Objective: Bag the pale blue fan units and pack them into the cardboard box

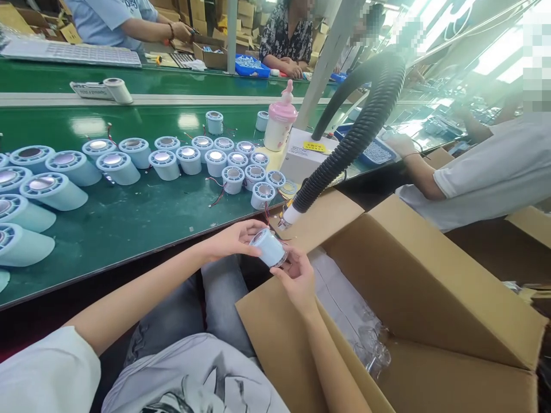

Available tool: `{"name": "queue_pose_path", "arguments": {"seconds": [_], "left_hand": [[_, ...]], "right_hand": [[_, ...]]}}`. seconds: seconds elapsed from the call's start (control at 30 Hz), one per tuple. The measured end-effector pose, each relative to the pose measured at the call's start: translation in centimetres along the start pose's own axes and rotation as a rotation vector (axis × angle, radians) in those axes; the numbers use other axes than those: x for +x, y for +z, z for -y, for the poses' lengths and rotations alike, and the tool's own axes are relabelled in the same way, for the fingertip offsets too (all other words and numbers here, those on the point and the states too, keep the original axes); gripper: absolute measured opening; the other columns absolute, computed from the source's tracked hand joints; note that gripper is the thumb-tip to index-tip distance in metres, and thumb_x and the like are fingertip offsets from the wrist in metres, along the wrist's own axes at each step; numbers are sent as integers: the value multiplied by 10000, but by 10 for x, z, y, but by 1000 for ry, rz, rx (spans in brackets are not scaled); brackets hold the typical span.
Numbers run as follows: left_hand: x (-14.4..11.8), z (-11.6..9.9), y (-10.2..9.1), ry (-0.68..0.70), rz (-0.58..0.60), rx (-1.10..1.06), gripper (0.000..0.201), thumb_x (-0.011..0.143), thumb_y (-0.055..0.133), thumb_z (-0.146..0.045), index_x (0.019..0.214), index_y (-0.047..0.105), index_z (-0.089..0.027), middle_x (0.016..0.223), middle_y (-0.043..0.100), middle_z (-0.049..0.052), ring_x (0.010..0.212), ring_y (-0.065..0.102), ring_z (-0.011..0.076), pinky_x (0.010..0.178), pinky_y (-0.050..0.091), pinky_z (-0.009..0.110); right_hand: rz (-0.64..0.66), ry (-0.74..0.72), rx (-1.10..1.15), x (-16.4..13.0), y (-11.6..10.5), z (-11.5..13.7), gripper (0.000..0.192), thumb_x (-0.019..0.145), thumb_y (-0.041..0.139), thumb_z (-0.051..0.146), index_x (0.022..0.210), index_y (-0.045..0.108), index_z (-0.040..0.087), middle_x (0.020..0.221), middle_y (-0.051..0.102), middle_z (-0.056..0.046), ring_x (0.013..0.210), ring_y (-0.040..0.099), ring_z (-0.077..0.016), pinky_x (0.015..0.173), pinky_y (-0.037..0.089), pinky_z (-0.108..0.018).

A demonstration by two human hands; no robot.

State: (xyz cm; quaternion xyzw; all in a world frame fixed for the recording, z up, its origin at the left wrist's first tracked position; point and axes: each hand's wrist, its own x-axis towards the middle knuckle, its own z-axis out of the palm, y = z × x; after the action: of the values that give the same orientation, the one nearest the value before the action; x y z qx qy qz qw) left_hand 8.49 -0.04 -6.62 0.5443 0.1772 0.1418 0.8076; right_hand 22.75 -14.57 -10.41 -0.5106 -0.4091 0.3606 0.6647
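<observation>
Between my two hands is a light blue cylindrical housing (270,248), tilted, held over my lap at the table's front edge. My left hand (241,238) grips its upper left end, thumb along the side. My right hand (298,276) closes on the lower right end, where a clear rim shows. Just above it hangs the nozzle (291,216) of a black corrugated hose (357,140). Several similar blue housings (233,179) with round metallic centres stand on the green table (172,209), some with thin red and black wires.
An open cardboard box (430,281) with clear plastic inside stands at my right. A pink-lidded cup (280,121) and a white machine (303,155) are behind the nozzle. A co-worker's arm (424,172) reaches in at right; other people (286,40) sit across the line.
</observation>
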Motion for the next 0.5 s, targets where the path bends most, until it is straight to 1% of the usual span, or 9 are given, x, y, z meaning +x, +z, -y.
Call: {"name": "queue_pose_path", "arguments": {"seconds": [0.07, 0.17, 0.23, 0.3, 0.37, 0.5], "left_hand": [[-6, -1, 1, 20, 40, 48, 621, 601, 829, -171, 1143, 525, -174, 1244, 583, 135, 1084, 597, 202, 922, 454, 344], [-17, -6, 4, 80, 103, 104, 609, 613, 819, -153, 1130, 500, -196, 1316, 537, 146, 1154, 565, 216, 931, 461, 352], [-29, -11, 8, 137, 140, 178, 639, 621, 811, -137, 1165, 487, -217, 1373, 494, 148, 1215, 527, 234, 968, 448, 376], [-43, -16, 14, 186, 155, 290, 717, 631, 803, -133, 1256, 470, -244, 1408, 465, 142, 1254, 498, 250, 1009, 424, 395], [-57, -20, 20, 209, 160, 399, 780, 644, 795, -146, 1335, 452, -266, 1418, 464, 128, 1268, 488, 258, 1038, 406, 392], [-80, -21, 27, 204, 164, 504, 757, 672, 782, -197, 1362, 475, -257, 1431, 458, 117, 1304, 451, 270, 1066, 391, 368]], "right_hand": [[28, -11, -57, -3, -2, 6, 438, 690, 766, 239, 1059, 531, 219, 1157, 608, -102, 1081, 597, -227, 870, 559, -399], [84, -43, -184, -9, -6, 20, 438, 711, 757, 254, 1086, 533, 233, 1165, 608, -97, 1098, 591, -231, 871, 562, -391], [154, -58, -269, -14, -8, 33, 440, 727, 748, 242, 1113, 538, 251, 1191, 603, -83, 1114, 582, -222, 882, 559, -371], [243, -51, -321, -17, -11, 47, 447, 735, 746, 235, 1131, 542, 266, 1206, 601, -68, 1111, 582, -214, 889, 556, -350], [330, -6, -336, -20, -11, 60, 461, 739, 747, 241, 1150, 540, 272, 1199, 604, -59, 1074, 598, -205, 883, 557, -336], [437, 152, -287, -24, -7, 79, 420, 765, 728, 279, 1147, 557, 280, 1143, 607, -44, 1001, 612, -184, 826, 560, -301]]}}
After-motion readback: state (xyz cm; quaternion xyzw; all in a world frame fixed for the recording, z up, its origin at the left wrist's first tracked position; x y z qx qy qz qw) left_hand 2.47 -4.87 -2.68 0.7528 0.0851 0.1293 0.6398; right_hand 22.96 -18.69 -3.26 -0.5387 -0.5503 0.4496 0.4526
